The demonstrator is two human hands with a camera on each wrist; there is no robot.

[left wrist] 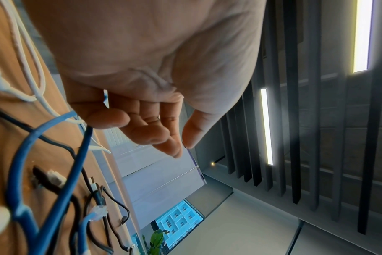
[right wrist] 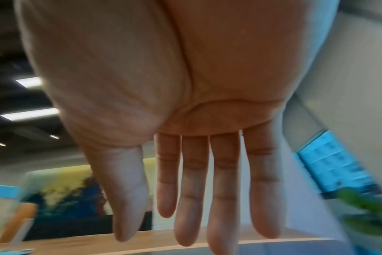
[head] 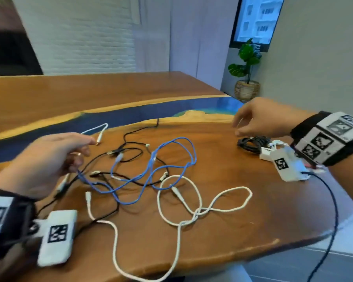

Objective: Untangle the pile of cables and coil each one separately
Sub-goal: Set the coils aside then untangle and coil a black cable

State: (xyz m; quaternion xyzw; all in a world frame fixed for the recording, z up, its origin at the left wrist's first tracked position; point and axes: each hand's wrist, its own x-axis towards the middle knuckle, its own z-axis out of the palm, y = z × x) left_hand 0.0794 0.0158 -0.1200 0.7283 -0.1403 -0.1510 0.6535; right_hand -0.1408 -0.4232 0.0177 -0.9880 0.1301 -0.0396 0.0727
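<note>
A tangle of cables lies mid-table: a blue cable, a thin black cable and a long white cable that crosses itself near the front. My left hand is at the tangle's left end, fingers curled round the blue cable where it runs up under the little finger. A short white cable lies just beyond that hand's fingertips. My right hand hovers with straight, empty fingers just above a coiled black cable at the right.
The wooden table has a blue resin strip across the back and a curved front-right edge. Wrist-camera units and a dark lead hang from my arms. A potted plant stands on the floor beyond the far right corner.
</note>
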